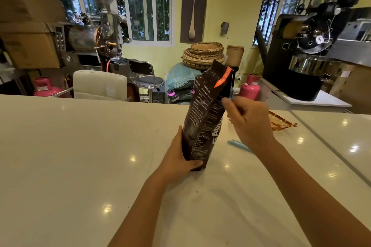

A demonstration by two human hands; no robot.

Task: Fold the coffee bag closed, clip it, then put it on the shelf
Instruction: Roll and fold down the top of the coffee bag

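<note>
Bag point(202, 118) upright between hands point(181, 156)

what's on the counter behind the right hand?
A light blue clip lies flat on the counter, its far end hidden by the right hand. Beyond the hand an orange woven mat shows, partly covered. The coffee bag stands left of both.

I see the coffee bag point(202, 120) standing on the counter point(80, 156), tilted toward 1 o'clock. My left hand point(180, 158) sits at its 7 o'clock, against the base. My right hand point(249, 122) sits at its 3 o'clock. The clip point(239, 146) lies on the counter behind my right wrist, with a wrapper point(281, 121) at its 1 o'clock.
</note>
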